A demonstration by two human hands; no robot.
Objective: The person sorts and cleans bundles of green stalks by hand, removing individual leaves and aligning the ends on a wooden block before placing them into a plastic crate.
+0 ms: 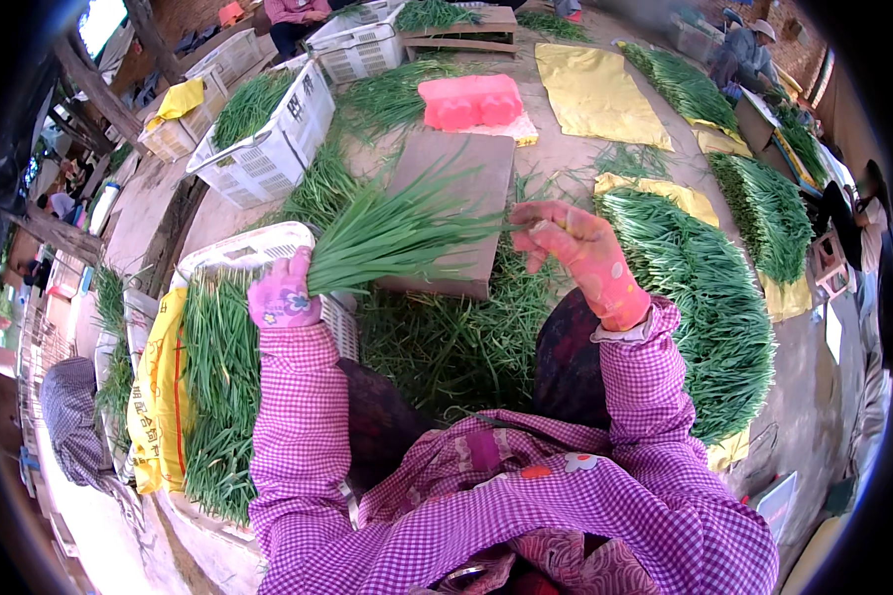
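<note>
- Left grip, purple flowered glove: closed round one end of a bunch of green stalks, blades fanning out to the right
- Bunch is in front of the person, overlapping the brown board in view; touching it or above it, can't tell
- Right grip, pink-orange glove: fingers bent, narrow gap, right by the blade tips; can't tell if a blade is pinched or nothing
- Nearby: loose greens between the knees, white crate just beside left glove, stacked greens off to the right
- Risk: blades splay a lot, so a slack left hold could let outer ones slip into the loose pile and mix
- Risk: hard tug at the tips could likely tear thin leaves or drag neighbours out too
- Risk: bunch near crate rim and left sleeve; a careless swing could snag or bend blades
- Hidden: held ends covered by left glove, so evenness unknown; crate mostly behind arm and greens
- Hard to make out: loose pile is dark, single stalks don't separate
- Cut off: person in pink top at top edge; outer rim bent, dark, no fine detail
</note>
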